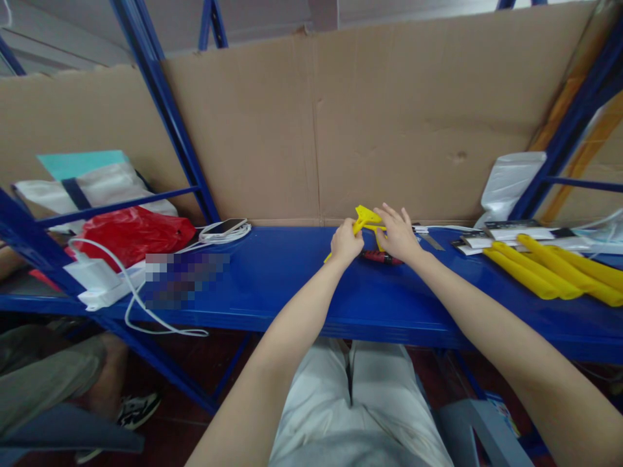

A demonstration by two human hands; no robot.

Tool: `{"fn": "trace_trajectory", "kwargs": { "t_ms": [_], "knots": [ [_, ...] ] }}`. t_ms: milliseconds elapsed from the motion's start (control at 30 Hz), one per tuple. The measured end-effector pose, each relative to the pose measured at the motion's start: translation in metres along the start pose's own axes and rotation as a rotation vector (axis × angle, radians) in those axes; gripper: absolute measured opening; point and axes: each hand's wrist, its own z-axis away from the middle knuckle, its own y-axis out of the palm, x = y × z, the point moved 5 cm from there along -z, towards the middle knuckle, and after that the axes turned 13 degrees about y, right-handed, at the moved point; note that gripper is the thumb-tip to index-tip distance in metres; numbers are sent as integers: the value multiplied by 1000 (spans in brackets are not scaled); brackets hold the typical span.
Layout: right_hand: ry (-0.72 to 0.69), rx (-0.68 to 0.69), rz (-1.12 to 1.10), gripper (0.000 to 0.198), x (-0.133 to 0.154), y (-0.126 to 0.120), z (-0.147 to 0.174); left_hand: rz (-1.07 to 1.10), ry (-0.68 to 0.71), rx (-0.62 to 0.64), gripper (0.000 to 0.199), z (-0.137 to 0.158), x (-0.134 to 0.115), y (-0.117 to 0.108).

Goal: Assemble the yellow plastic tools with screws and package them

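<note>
My left hand [346,241] is closed around the handle of a yellow plastic tool that looks like a scraper [366,216], its wide flat head tilted up and to the right. On the tool's right side, my right hand [400,237] grips a yellow part between thumb and fingers, with some fingertips raised and spread. Whether that part is one piece with the scraper I cannot tell. Below the hands a red and black tool, perhaps a screwdriver [381,257], lies on the blue shelf [287,279]. A thin metal ruler-like strip [432,241] is right of my right hand.
Several yellow sleeve-like pieces [545,275] lie at the right, before white and black boxes [518,233]. A phone [228,226] rests on a coiled white cable. Left are a power strip [111,292] and red bag [134,232]. Cardboard [253,130] stands behind. Another person's leg [58,363] shows lower left.
</note>
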Motion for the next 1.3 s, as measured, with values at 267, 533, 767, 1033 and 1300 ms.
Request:
{"fn": "trace_trajectory", "kwargs": {
  "t_ms": [267,533,767,1033,1300],
  "knots": [
    [9,102,-56,49,-4,10,1,-29,6,59,20,0,2,3],
    [8,151,-103,50,-6,14,1,-74,8,110,24,1,-1,1],
    [-37,176,-100,49,-5,16,0,-87,-7,127,25,1,1,2],
    [-47,221,-72,47,-6,22,0,-105,-12,151,26,2,6,6],
    [-31,241,-56,38,-21,12,-9,-103,-32,167,27,3,10,6]
  ]
}}
